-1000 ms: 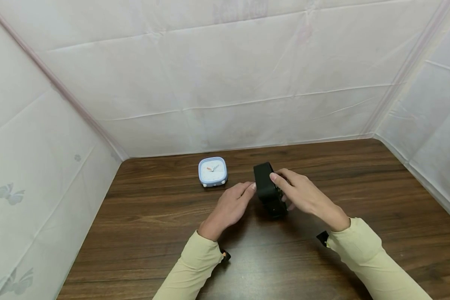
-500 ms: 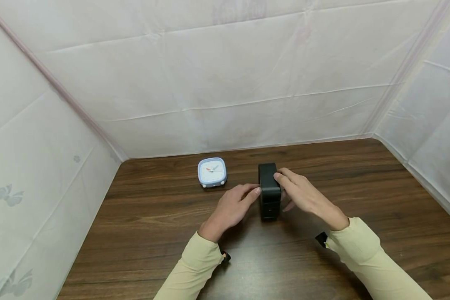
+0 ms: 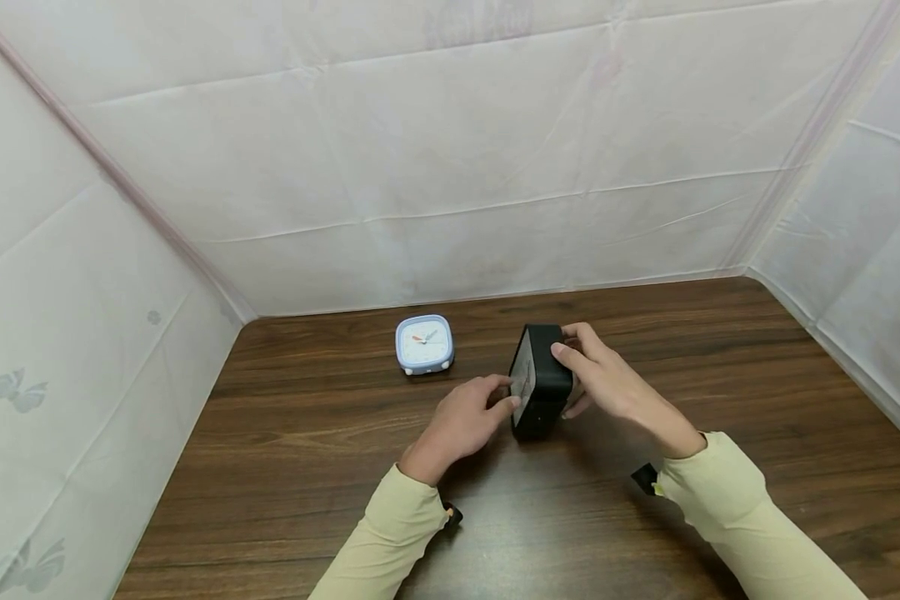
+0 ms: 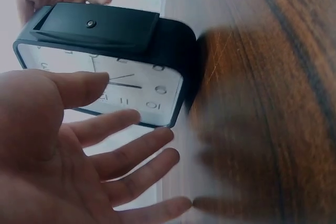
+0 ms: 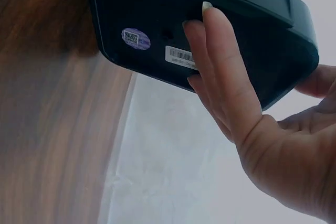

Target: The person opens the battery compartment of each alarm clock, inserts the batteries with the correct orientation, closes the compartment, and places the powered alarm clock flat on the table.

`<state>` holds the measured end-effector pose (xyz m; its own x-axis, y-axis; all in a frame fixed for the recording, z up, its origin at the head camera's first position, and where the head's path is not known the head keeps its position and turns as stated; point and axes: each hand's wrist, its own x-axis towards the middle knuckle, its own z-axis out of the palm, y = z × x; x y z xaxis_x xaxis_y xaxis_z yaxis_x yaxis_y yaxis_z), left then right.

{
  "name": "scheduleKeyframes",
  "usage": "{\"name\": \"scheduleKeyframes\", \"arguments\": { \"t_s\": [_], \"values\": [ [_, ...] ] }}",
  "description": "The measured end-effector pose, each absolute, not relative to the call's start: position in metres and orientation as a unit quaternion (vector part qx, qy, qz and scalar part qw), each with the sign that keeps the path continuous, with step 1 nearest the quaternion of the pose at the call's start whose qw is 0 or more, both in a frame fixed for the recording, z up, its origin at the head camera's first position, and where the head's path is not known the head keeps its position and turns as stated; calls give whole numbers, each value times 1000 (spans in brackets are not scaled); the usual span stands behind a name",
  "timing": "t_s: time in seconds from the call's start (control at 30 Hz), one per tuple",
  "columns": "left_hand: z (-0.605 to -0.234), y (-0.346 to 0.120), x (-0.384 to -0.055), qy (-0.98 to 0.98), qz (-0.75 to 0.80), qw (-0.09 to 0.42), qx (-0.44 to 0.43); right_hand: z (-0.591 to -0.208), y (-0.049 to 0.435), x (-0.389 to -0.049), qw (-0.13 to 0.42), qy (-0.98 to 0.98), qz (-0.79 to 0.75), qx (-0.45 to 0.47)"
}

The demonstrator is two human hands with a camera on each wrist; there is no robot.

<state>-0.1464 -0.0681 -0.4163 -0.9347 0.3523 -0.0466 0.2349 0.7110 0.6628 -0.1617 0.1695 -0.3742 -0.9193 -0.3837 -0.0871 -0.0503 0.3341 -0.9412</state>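
A black square-cased clock stands on its side on the brown table, its white dial turned toward my left hand. My right hand grips it from the right, thumb on the top side and fingers against the back panel. In the right wrist view those fingers lie across the black back, near a barcode label and a round purple sticker. My left hand has its fingers spread and fairly straight, with thumb and fingertips at the dial, which shows upside down in the left wrist view.
A small light-blue clock with a white dial lies face up on the wooden table, behind and left of my hands. Pale sheeting walls the table at the back and both sides.
The black clock has swung from showing its back side on the right to showing its dial on the left. My right hand turns with it; my left hand stays close by.
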Motion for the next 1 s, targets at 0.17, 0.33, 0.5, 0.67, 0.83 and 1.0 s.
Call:
{"name": "scheduleKeyframes", "arguments": {
  "t_s": [0.17,0.33,0.5,0.67,0.83,1.0],
  "values": [
    [-418,-69,-146,928,332,83,150,-371,170,-161,138,798,-573,-126],
    [-417,-69,-145,932,320,85,149,-368,170,-158,108,805,-567,-136],
    [-417,-70,-144,940,302,81,137,-366,171,-157,85,822,-543,-151],
    [-415,-71,-143,946,290,76,125,-367,171,-158,92,827,-540,-130],
    [-415,-70,-143,946,290,80,121,-365,170,-159,97,836,-528,-112],
    [-417,-71,-143,949,285,77,113,-364,174,-158,96,845,-515,-107]
  ]
}}
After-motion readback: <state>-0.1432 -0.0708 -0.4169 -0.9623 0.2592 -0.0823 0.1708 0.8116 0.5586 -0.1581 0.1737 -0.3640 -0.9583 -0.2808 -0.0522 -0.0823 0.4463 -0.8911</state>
